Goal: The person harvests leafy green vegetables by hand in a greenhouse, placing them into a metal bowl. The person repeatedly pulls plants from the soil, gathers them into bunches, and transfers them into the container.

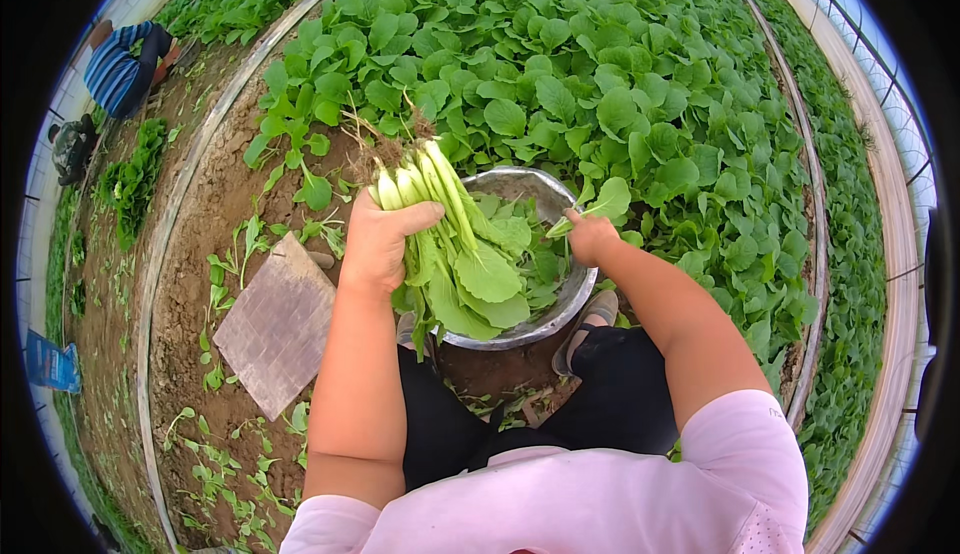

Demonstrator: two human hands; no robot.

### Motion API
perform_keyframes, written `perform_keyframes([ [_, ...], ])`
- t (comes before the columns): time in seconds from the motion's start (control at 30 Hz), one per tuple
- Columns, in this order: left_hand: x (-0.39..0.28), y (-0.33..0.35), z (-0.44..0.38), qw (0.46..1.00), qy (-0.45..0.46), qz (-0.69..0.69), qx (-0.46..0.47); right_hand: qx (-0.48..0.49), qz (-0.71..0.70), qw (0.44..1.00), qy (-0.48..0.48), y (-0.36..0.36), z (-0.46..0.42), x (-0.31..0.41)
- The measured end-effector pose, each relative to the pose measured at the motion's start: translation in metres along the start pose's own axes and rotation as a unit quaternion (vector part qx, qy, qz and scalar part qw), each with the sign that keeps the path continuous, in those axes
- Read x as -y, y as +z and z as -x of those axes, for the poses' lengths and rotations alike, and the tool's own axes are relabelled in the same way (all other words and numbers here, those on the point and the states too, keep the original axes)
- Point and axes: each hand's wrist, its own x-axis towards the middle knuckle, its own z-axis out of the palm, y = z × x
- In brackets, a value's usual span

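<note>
My left hand (390, 235) grips a bunch of leafy greens (480, 269) by its pale stems, thumb across the front. Soil-covered roots (390, 150) stick out above the fist, and the leaves hang down to the right. Beneath the bunch stands a round metal basin (551, 332) with loose green leaves (544, 265) inside; the bunch hides its left part. My right hand (591, 237) is at the basin's right rim, holding a single green leaf (609, 200) by its stalk between thumb and fingers.
Dense greens (555, 81) grow ahead and to the right. A small wooden stool (277, 321) sits on bare soil at left. A pale hose (169, 231) runs along the bed. At far left are a crouching person (124, 66), a heap of greens (133, 179) and a blue bag (52, 362).
</note>
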Motion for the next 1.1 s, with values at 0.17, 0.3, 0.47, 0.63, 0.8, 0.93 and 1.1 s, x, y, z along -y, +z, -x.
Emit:
perform_keyframes([
  [0.17,0.006,0.008,-0.005,1.000,-0.016,0.000,0.013,-0.011,-0.139,0.982,0.124,0.006,-0.008,-0.042],
  [0.3,0.006,0.005,-0.005,0.999,-0.035,0.018,0.029,-0.227,-0.414,0.881,-0.033,-0.091,0.039,-0.039],
  [0.47,0.019,0.023,0.000,0.989,-0.084,0.088,0.087,-0.193,-0.778,0.580,-0.145,-0.159,0.110,0.026],
  [0.63,0.030,0.034,0.003,0.969,-0.119,0.141,0.161,-0.239,-0.770,0.544,-0.233,-0.137,0.119,0.052],
  [0.8,0.027,0.030,0.006,0.977,-0.109,0.101,0.151,-0.426,-0.550,0.701,-0.154,-0.153,0.123,0.063],
  [0.93,0.030,0.031,0.009,0.978,-0.109,0.071,0.164,-0.321,-0.717,0.590,-0.187,-0.170,0.134,0.086],
  [1.1,0.023,0.027,0.008,0.989,-0.056,0.044,0.126,-0.471,-0.536,0.701,-0.023,-0.176,0.122,0.056],
])
